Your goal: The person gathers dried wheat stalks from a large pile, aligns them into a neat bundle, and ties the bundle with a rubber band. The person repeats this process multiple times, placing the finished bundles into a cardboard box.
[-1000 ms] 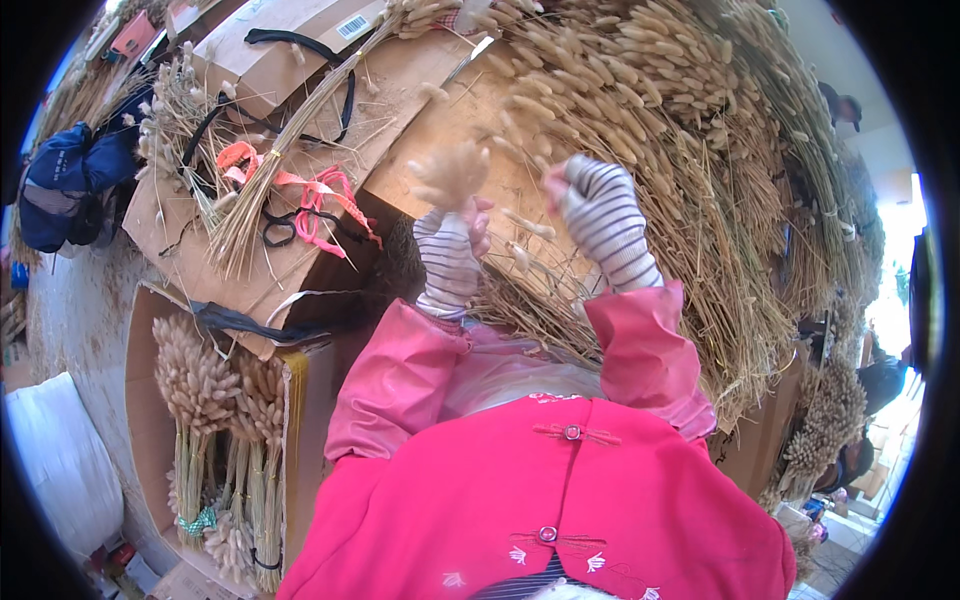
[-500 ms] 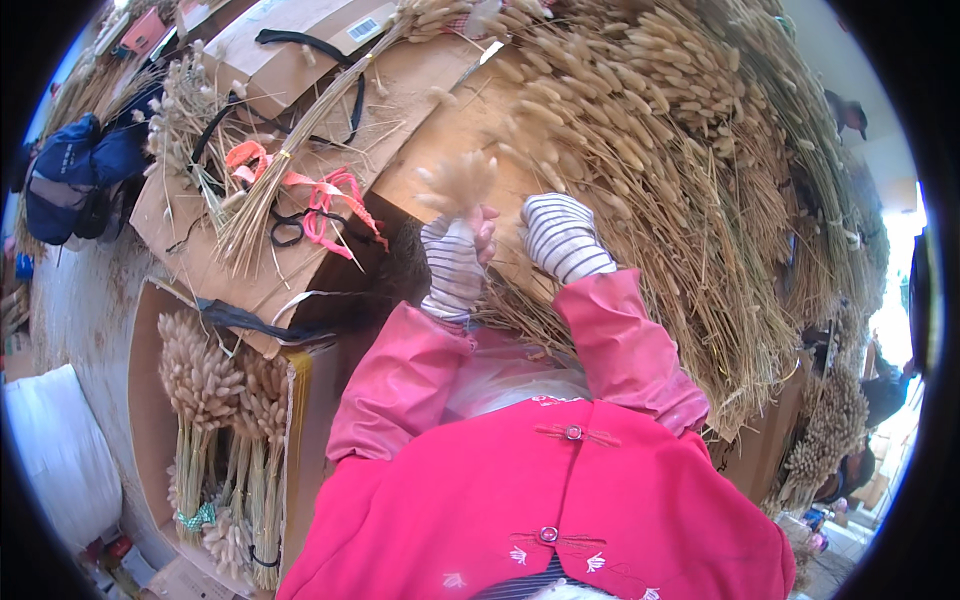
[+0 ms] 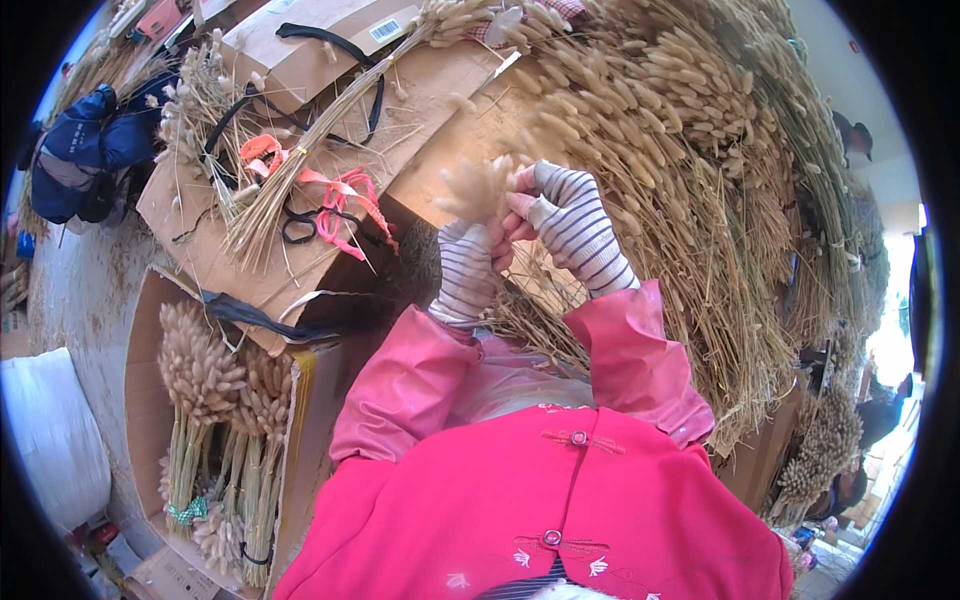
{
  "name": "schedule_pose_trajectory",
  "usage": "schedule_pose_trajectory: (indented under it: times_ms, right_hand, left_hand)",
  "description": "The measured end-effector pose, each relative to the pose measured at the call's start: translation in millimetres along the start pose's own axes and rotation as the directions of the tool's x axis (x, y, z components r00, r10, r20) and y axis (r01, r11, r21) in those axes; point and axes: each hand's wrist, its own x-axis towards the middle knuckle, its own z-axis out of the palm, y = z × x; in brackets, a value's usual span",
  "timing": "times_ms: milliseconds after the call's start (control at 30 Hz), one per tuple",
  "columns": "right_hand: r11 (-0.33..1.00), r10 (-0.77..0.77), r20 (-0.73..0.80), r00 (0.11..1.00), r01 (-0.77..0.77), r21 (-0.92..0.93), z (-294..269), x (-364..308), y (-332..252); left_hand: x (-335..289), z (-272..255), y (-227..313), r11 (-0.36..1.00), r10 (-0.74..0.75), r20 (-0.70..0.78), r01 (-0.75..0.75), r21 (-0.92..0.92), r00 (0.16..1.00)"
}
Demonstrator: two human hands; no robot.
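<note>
My left hand (image 3: 467,268), in a striped fingerless glove, is closed round a small bunch of fluffy bunny tail grass (image 3: 474,188), its heads pointing up and away. My right hand (image 3: 578,222), gloved the same way, meets it from the right with bent fingers pinching at the bunch just below the heads. The fingertips of both hands touch or nearly touch. Most of the stems are hidden behind my left hand. Right beside my right hand lies a broad heap of loose bunny tail grass (image 3: 690,210), heads away and stems toward me.
To the left, a cardboard box (image 3: 400,95) carries a tied sheaf (image 3: 310,150), pink ribbon (image 3: 350,205) and black straps. Below it an open carton (image 3: 145,400) holds several upright tied bunches (image 3: 200,380). A blue bag (image 3: 85,160) hangs at far left.
My right hand has come left and up from the heap's edge to the bunch, its fingers now closing there. My left hand stays round the bunch, slightly shifted.
</note>
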Motion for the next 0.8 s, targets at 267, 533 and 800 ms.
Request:
schedule_pose_trajectory:
  times_ms: [267,533,800]
  right_hand:
    - [0.993,-0.084,-0.159,0.984,0.07,-0.092,-2.4,5.0,7.2]
    - [0.98,-0.199,-0.166,0.966,0.193,-0.05,-11.2,-1.0,7.3]
    - [0.579,0.128,0.111,0.986,0.017,-0.815,-37.2,-36.8,20.9]
  left_hand:
    - [-3.1,10.1,13.0,0.985,-0.06,0.131,0.038,0.166,0.989]
    - [1.7,3.5,2.5,0.984,0.002,0.035,-0.008,0.176,0.999]
    - [5.8,-1.5,-3.2,0.989,-0.021,-0.185,0.047,0.139,0.983]
